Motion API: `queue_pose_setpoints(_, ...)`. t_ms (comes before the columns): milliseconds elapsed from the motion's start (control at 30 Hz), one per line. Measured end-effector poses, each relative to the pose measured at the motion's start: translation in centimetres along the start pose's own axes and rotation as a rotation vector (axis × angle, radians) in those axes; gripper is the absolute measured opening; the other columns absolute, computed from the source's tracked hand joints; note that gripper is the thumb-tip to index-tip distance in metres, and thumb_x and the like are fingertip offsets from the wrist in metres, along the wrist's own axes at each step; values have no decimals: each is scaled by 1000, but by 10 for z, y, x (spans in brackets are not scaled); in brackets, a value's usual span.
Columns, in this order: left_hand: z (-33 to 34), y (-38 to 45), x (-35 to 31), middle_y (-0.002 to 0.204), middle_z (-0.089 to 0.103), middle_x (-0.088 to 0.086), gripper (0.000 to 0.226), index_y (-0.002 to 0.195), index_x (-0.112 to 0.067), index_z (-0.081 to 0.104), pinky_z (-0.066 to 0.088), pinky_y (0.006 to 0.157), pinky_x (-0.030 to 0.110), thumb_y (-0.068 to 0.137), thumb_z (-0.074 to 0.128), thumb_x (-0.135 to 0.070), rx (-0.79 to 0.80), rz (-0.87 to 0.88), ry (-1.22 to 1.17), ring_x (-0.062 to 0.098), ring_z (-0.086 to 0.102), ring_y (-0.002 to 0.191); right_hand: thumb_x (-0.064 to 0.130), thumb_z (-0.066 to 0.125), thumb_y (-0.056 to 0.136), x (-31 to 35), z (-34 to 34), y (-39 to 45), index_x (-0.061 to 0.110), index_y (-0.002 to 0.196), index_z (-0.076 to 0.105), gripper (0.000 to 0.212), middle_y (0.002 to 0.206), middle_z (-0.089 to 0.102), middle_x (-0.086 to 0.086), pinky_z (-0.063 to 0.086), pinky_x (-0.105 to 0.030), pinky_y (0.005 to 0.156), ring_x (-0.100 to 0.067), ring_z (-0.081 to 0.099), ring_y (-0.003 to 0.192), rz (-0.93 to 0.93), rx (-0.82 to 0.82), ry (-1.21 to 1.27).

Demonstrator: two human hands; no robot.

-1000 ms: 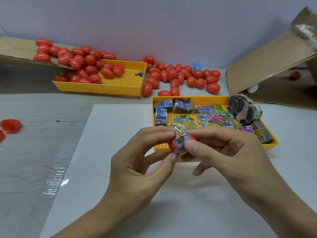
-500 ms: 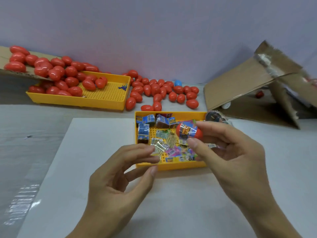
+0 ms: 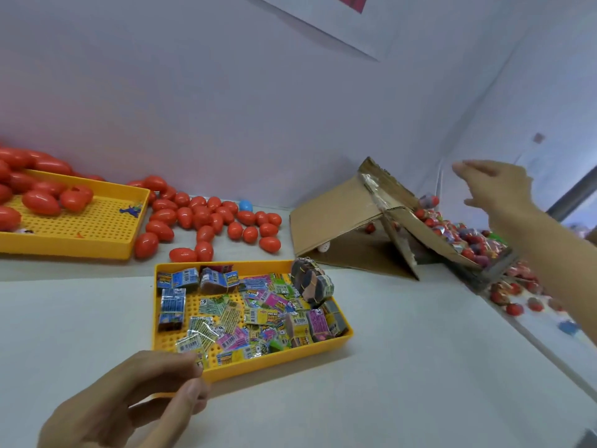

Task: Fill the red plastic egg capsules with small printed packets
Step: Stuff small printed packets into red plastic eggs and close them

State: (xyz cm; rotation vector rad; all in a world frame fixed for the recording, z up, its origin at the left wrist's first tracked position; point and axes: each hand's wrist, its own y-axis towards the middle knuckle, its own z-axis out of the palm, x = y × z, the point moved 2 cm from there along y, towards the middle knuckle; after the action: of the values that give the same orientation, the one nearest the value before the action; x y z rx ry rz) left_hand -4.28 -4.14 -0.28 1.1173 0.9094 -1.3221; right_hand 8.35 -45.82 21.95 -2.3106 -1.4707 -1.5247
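Yellow plastic fills the lower middle of the frame: the tray of printed packets (image 3: 250, 313), with my left hand (image 3: 129, 399) just below its near edge at the lower left, fingers loosely curled, holding nothing that I can make out. A rubber-banded bundle of packets (image 3: 311, 282) sits in the tray's far right corner. Beyond it, loose red egg capsules (image 3: 213, 221) lie scattered on the white table (image 3: 403, 367), and more fill a second yellow tray (image 3: 97, 227) at the upper left. At the right, a cardboard box (image 3: 336, 221) lies open, with filled capsules (image 3: 465, 236) heaped behind its flap. My right hand (image 3: 494, 189) hangs above that heap, fingers spread and empty, and one filled capsule (image 3: 429, 200) shows just left of it.
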Motion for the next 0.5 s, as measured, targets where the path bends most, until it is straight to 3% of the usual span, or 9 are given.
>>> queue_pose_setpoints(67,2,2,-8,83,71,26,29,78,-17,82,59,55,34,60,91,3,11,67,-22,28,73,62,31,65,92,8,6,-17,15,110,68,24,119,67,-5,57,-29,74,-15,66,100,88,7,231)
queue_pose_setpoints(133,3,2,-12,77,71,25,54,80,-21,81,59,53,32,32,98,-40,41,45,20,29,73,62,23,64,93,20,26,-60,12,94,70,12,98,72,-7,55,-24,59,-13,71,80,152,165,484)
queue_pose_setpoints(167,5,1,-12,76,71,23,56,81,-22,81,59,53,30,33,98,-45,39,64,45,30,73,63,21,64,92,22,37,-90,12,90,70,11,91,73,-8,54,-22,55,-13,71,73,178,270,595)
queue_pose_setpoints(233,6,-1,-14,72,72,17,30,84,-23,80,59,53,30,57,91,-25,-43,202,155,30,73,63,22,65,87,27,63,-149,10,88,71,13,83,73,-9,52,-22,50,-15,69,67,231,483,796)
queue_pose_setpoints(300,11,-6,-13,69,72,10,23,81,-23,78,59,53,30,65,76,-7,-134,317,226,27,73,61,25,70,79,33,89,-207,8,85,73,18,80,71,-12,51,-24,48,-16,67,65,288,688,959)
queue_pose_setpoints(400,11,-10,-12,70,71,7,14,80,-24,76,59,55,30,81,80,-10,-151,357,177,26,72,60,19,79,71,42,123,-280,7,82,76,17,77,68,-16,48,-25,44,-19,64,60,328,873,1063)
queue_pose_setpoints(500,7,-11,-17,73,71,4,8,85,-25,77,59,54,30,79,72,-20,-164,415,177,24,72,60,25,79,63,43,143,-318,3,75,75,25,67,64,-17,39,-24,35,-20,56,48,343,873,1134)
